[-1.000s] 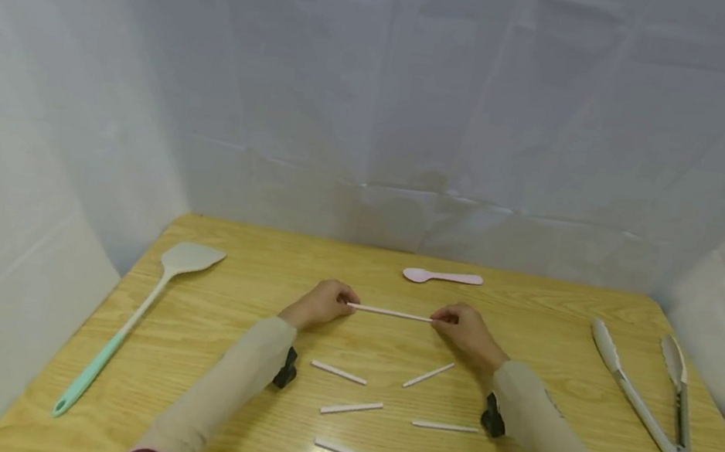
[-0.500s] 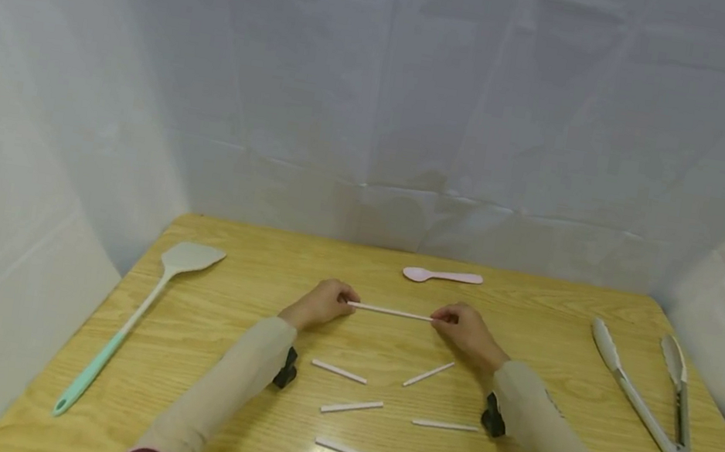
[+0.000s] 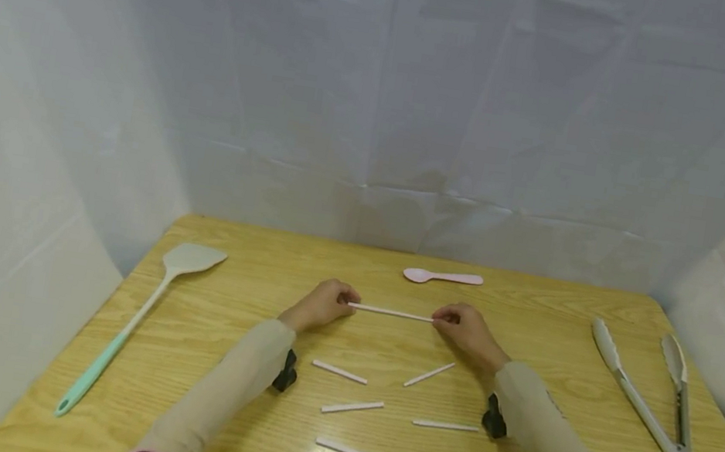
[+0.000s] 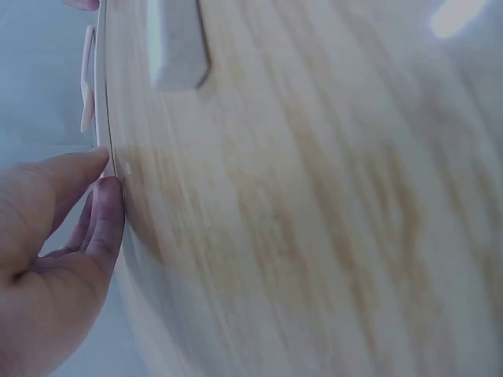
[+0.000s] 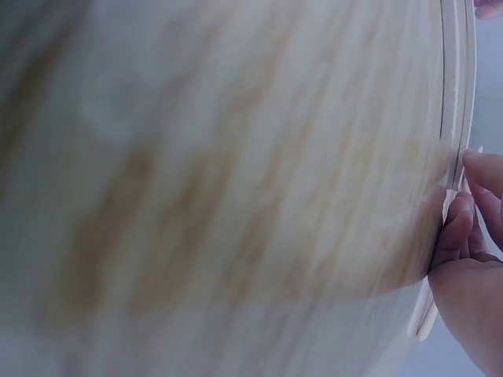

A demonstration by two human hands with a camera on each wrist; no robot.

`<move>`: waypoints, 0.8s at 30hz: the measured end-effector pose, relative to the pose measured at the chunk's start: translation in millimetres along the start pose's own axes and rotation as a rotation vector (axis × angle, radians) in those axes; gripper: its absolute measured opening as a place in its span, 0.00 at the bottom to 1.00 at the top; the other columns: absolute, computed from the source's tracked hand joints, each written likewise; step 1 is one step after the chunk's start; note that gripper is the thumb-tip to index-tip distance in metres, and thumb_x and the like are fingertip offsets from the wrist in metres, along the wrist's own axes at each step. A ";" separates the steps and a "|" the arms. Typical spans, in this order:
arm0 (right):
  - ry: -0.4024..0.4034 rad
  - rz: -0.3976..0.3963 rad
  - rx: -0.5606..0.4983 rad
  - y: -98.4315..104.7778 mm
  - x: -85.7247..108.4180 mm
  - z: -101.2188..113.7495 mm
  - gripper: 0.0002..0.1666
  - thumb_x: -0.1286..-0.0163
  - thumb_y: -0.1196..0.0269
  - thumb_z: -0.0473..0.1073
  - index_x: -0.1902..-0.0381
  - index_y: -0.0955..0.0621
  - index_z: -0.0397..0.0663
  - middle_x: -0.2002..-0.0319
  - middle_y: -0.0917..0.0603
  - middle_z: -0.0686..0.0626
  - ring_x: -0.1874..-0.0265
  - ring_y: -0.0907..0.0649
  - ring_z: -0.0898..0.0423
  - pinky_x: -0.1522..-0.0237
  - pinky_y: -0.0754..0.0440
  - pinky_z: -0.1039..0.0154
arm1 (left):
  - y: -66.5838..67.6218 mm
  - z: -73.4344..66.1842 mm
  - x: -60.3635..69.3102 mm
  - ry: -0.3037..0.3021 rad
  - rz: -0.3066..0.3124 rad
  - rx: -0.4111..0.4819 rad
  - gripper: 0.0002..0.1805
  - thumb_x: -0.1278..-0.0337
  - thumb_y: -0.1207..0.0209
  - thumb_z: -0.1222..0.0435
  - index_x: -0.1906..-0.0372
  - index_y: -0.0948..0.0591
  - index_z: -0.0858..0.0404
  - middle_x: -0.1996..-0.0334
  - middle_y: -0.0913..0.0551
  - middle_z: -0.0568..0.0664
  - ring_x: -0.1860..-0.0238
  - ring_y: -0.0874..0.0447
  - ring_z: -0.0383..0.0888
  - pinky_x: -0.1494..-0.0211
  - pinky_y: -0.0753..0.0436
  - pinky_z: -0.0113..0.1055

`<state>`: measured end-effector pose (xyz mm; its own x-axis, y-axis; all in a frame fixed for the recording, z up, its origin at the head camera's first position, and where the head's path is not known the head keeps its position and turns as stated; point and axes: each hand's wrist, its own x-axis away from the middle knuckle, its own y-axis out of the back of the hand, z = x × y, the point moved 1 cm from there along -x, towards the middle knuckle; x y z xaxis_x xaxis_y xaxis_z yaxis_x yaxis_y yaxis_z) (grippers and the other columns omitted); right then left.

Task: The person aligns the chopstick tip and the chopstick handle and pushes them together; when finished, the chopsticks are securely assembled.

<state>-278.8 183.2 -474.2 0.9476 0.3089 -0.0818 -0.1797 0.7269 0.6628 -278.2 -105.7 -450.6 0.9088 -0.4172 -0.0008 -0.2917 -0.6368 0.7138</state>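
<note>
The wood-grained table (image 3: 258, 265) bears 6 short white sticks (image 3: 352, 407) on the near side of the long white stick (image 3: 392, 312). A turner (image 3: 142, 310) lies well to its left, tongs (image 3: 646, 419) well to its right; a pink spoon (image 3: 442, 276) lies beyond it, and creased pale sheeting (image 3: 422, 110) rises behind. The 2 wrist views show fingertips meeting, a detail too small in the head view. The left hand (image 3: 323, 302) pinches the long white stick's left end, the right hand (image 3: 469, 332) its right.
</note>
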 end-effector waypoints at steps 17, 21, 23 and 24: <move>-0.042 -0.049 -0.098 5.9 4.6 -1.0 0.10 0.34 0.39 0.38 0.58 0.17 0.36 0.65 0.18 0.46 0.66 0.23 0.57 0.61 0.24 0.65 | 2.3 -1.5 4.8 -0.035 -0.055 0.054 0.11 0.39 0.43 0.72 0.53 0.19 0.72 0.61 0.19 0.58 0.59 0.21 0.49 0.52 0.21 0.41; -0.048 -0.039 -0.109 9.1 9.0 0.1 0.10 0.33 0.41 0.37 0.58 0.18 0.36 0.65 0.19 0.44 0.66 0.24 0.56 0.62 0.25 0.64 | 2.4 0.2 7.3 -0.046 -0.068 0.070 0.11 0.38 0.43 0.72 0.53 0.19 0.72 0.62 0.18 0.57 0.60 0.21 0.49 0.52 0.21 0.41; -0.045 -0.033 -0.107 9.9 11.7 1.3 0.10 0.32 0.41 0.37 0.58 0.18 0.35 0.65 0.18 0.44 0.67 0.24 0.57 0.63 0.24 0.65 | 2.7 1.0 9.3 -0.051 -0.074 0.077 0.11 0.39 0.43 0.72 0.53 0.19 0.73 0.63 0.18 0.58 0.60 0.21 0.49 0.52 0.21 0.41; -0.042 -0.029 -0.109 10.2 13.1 2.0 0.10 0.32 0.41 0.36 0.58 0.18 0.35 0.65 0.19 0.44 0.67 0.24 0.57 0.63 0.24 0.65 | 2.9 1.7 10.4 -0.056 -0.076 0.076 0.11 0.38 0.43 0.72 0.53 0.19 0.73 0.64 0.18 0.58 0.60 0.21 0.49 0.52 0.21 0.41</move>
<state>-267.8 193.4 -467.0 0.9626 0.2627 -0.0669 -0.1779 0.7983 0.5754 -270.1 -112.9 -449.7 0.9119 -0.3996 -0.0936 -0.2458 -0.7145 0.6550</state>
